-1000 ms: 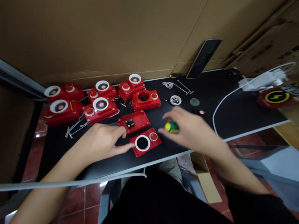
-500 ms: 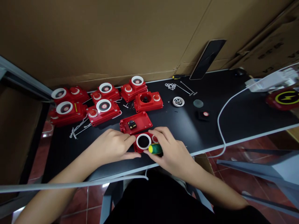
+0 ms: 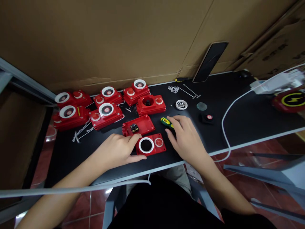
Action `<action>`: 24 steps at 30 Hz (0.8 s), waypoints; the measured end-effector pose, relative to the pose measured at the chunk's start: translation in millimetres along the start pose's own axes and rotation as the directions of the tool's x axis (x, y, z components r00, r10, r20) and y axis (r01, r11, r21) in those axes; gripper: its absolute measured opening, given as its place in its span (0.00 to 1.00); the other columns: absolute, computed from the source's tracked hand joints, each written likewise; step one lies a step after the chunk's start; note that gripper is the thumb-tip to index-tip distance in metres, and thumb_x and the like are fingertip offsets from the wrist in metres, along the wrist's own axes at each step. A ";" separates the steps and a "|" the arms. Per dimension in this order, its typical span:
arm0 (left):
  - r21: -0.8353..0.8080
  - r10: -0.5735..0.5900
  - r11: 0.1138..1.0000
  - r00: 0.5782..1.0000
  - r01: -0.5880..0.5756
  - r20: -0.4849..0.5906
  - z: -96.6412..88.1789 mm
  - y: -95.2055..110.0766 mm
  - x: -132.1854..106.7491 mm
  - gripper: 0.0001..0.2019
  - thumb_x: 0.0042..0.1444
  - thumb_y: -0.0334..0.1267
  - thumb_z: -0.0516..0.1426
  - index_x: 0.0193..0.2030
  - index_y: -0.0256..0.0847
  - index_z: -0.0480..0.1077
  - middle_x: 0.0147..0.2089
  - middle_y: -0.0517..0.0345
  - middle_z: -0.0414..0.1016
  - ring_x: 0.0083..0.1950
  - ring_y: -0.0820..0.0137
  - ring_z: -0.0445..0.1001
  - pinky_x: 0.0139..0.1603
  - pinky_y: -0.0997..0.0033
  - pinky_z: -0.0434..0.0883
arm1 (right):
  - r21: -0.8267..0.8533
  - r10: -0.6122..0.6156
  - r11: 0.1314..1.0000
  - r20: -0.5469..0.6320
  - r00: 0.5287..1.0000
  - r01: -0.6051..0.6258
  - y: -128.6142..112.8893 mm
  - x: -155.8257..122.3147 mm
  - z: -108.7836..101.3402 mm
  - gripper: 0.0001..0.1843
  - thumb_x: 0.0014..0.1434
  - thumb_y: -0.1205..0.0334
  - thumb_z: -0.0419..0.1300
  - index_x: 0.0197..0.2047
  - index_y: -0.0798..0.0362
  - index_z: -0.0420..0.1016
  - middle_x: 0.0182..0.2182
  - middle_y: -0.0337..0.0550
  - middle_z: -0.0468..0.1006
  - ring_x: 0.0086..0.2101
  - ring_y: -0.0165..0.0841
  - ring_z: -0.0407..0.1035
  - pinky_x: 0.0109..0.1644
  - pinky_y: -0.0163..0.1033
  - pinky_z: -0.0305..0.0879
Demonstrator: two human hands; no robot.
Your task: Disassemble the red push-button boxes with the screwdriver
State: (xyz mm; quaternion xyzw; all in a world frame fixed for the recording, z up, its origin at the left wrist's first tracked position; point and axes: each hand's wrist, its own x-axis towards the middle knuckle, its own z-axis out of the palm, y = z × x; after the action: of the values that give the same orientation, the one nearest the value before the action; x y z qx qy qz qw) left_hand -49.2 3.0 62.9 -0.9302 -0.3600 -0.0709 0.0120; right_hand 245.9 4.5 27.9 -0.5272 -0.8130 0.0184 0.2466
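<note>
My left hand rests on the black table, thumb and forefinger pinching the left edge of a red cover plate that has a white ring and a round hole. Behind it lies a red base with a small black part inside. My right hand lies just right of the cover, fingers curled over a green and yellow screwdriver whose handle end sticks out to the left.
Several assembled red boxes stand at the back left. A white ring, a grey disc, metal pins and a small black part lie further right. A white cable curves across the table. Cardboard forms the back wall.
My right hand moved with the screwdriver from over the cover plate back up and to the right. My left hand has stayed on the cover plate's left edge.
</note>
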 end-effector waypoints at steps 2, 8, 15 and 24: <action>-0.028 -0.005 1.000 1.000 0.006 0.020 -1.0 2.5 -0.7 0.27 0.67 0.60 0.69 0.53 0.37 0.75 0.30 0.58 0.85 0.26 0.57 0.85 0.27 0.63 0.71 | 0.119 -0.069 0.990 -0.042 0.997 0.074 -16.0 -5.1 -1.8 0.16 0.77 0.58 0.61 0.61 0.59 0.78 0.52 0.61 0.80 0.51 0.52 0.77 0.54 0.58 0.79; -0.131 0.008 0.991 0.999 -0.004 0.032 3.0 3.3 -1.9 0.25 0.67 0.55 0.71 0.56 0.37 0.73 0.37 0.54 0.88 0.31 0.54 0.88 0.29 0.62 0.75 | 0.294 -0.138 0.947 0.008 0.990 0.129 -50.1 -13.2 10.2 0.27 0.69 0.42 0.72 0.55 0.58 0.78 0.47 0.55 0.83 0.44 0.48 0.76 0.48 0.55 0.77; -0.143 0.027 0.990 0.997 -0.017 0.074 7.4 1.4 -1.5 0.25 0.65 0.52 0.73 0.55 0.36 0.72 0.36 0.53 0.87 0.31 0.54 0.88 0.30 0.62 0.77 | 0.381 -0.052 0.922 -0.048 0.997 0.067 -56.3 -9.2 20.4 0.27 0.61 0.51 0.80 0.55 0.55 0.78 0.46 0.52 0.84 0.45 0.47 0.77 0.48 0.54 0.77; -0.101 -0.030 0.994 0.985 0.048 0.170 1.7 7.3 1.2 0.23 0.67 0.49 0.72 0.55 0.36 0.71 0.31 0.56 0.85 0.28 0.55 0.87 0.28 0.64 0.74 | 0.523 -0.011 0.850 -0.096 0.995 0.060 -54.6 -10.5 24.8 0.26 0.63 0.61 0.76 0.61 0.49 0.74 0.49 0.49 0.86 0.48 0.45 0.80 0.52 0.53 0.79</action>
State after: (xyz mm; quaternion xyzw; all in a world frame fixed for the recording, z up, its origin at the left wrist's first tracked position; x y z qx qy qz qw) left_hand -43.2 -1.5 61.7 -0.9249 -0.3737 -0.0112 -0.0688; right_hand 192.5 -23.1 18.0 -0.4248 -0.7748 0.2118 0.4175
